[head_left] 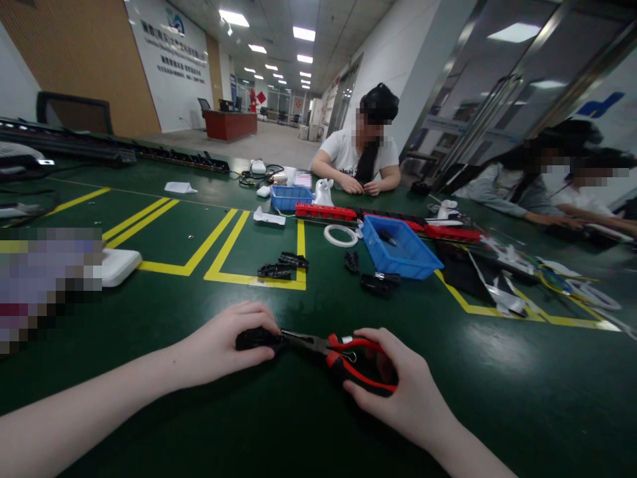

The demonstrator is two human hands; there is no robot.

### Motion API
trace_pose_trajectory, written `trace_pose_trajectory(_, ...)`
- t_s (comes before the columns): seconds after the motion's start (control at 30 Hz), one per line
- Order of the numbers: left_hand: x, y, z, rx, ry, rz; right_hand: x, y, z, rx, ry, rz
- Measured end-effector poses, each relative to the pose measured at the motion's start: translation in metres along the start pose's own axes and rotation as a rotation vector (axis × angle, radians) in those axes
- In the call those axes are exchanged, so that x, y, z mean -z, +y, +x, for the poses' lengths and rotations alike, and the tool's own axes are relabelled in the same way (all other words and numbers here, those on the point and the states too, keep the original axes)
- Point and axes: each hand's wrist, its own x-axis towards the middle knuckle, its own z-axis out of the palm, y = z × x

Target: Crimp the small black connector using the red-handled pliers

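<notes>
Low over the green table, my left hand [243, 342] is closed around a small black part [257, 338], whose exact kind I cannot make out. My right hand [398, 375] grips needle-nose pliers [336, 350] with red and black handles. The handles are spread apart, and a small spring shows between them. The pliers' jaws point left and meet the right end of the black part; whether they pinch it is too small to tell. Beyond my hands lie more black parts [275, 271], and others [381, 283] rest beside a blue bin [398, 249].
A white ring [341, 236] lies left of the bin, near red strips [326, 212] and a smaller blue bin [292, 197]. A white box [119, 267] sits at left. Across the table a person [361, 149] works with both hands; others sit at right.
</notes>
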Motion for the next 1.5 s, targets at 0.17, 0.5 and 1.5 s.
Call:
trace_pose_trajectory(0.17,0.0,-0.001,-0.001,-0.027,0.001,0.013,-0.001,0.002,-0.001,0.033,0.007,0.041)
trace_pose_trajectory(0.5,0.002,0.004,-0.002,-0.051,0.014,0.015,-0.002,-0.002,0.002,0.025,-0.026,0.0)
trace_pose_trajectory(1.5,0.003,0.004,-0.001,-0.089,0.015,-0.035,-0.002,0.002,0.003,0.063,-0.018,0.017)
